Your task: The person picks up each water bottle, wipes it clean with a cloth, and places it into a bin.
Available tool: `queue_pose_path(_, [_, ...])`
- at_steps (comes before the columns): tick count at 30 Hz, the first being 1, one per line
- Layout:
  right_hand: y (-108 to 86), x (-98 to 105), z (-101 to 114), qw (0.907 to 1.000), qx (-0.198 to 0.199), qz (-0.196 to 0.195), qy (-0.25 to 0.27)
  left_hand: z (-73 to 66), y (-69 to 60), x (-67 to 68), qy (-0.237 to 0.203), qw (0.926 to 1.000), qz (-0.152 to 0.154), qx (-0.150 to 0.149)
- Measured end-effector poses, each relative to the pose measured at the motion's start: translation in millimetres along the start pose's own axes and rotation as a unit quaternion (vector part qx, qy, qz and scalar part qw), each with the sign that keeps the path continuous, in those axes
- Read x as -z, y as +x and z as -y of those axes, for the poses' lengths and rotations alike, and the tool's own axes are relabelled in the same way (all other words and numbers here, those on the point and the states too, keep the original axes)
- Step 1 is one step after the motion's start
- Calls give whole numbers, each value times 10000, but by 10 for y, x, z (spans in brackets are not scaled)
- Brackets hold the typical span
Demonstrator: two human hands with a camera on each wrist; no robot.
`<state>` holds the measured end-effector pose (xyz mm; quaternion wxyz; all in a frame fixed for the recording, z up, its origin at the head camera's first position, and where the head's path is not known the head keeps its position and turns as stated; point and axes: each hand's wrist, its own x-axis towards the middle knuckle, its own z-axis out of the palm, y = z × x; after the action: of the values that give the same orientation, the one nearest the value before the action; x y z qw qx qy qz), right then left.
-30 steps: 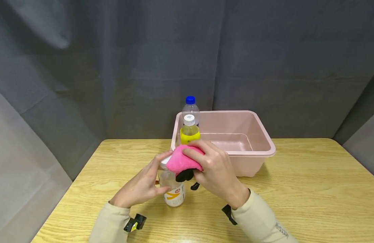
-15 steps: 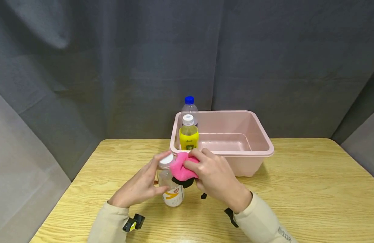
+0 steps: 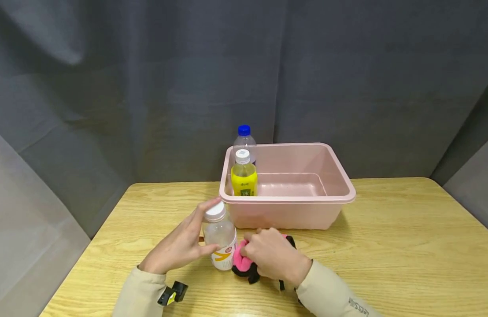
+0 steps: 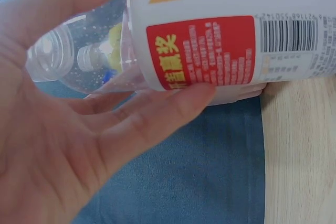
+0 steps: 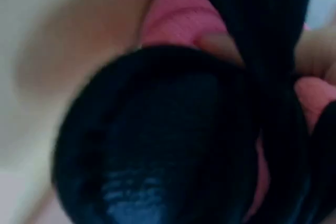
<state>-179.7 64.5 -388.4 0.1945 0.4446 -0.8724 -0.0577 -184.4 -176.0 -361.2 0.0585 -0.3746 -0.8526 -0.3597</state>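
My left hand [image 3: 176,246] holds a clear plastic bottle [image 3: 219,231] upright on the table, thumb on its near side and a fingertip beside the white cap. Up close, the left wrist view shows the thumb along the bottle's red and white label [image 4: 205,51]. To the right of the bottle, low over the table, my right hand [image 3: 275,255] grips a bunched pink cloth [image 3: 241,259] with black edging and straps. Black material [image 5: 157,129] fills most of the blurred right wrist view, so the cloth's full shape is hidden.
Behind the hands stands a pale pink plastic basin [image 3: 287,215]. At its left end are a yellow-labelled bottle [image 3: 244,179] with a white cap and a clear bottle with a blue cap [image 3: 244,130]. A dark curtain [image 3: 204,88] hangs beyond the wooden table [image 3: 386,246].
My right hand has moved the pink cloth away from the bottle's top, down to the table at the bottle's right. The left hand keeps its place on the bottle.
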Motion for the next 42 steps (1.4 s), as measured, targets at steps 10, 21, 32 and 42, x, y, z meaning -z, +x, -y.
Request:
queue_pose_path(10, [24, -74, -14, 9998, -9, -61, 195, -3, -6, 12, 140, 9999, -69, 1])
queue_pose_path(21, [70, 267, -95, 9739, -711, -1879, 1058, -15, -12, 20, -95, 9999, -2, 101])
queue_pose_path(32, [53, 338, -136, 9226, -1184, -3255, 1700, 0, -27, 36, -246, 9991, 170, 307])
queue_pose_path(42, [29, 360, -172, 9307, -1313, -2950, 1716, 33, -69, 22, -259, 9995, 0, 197])
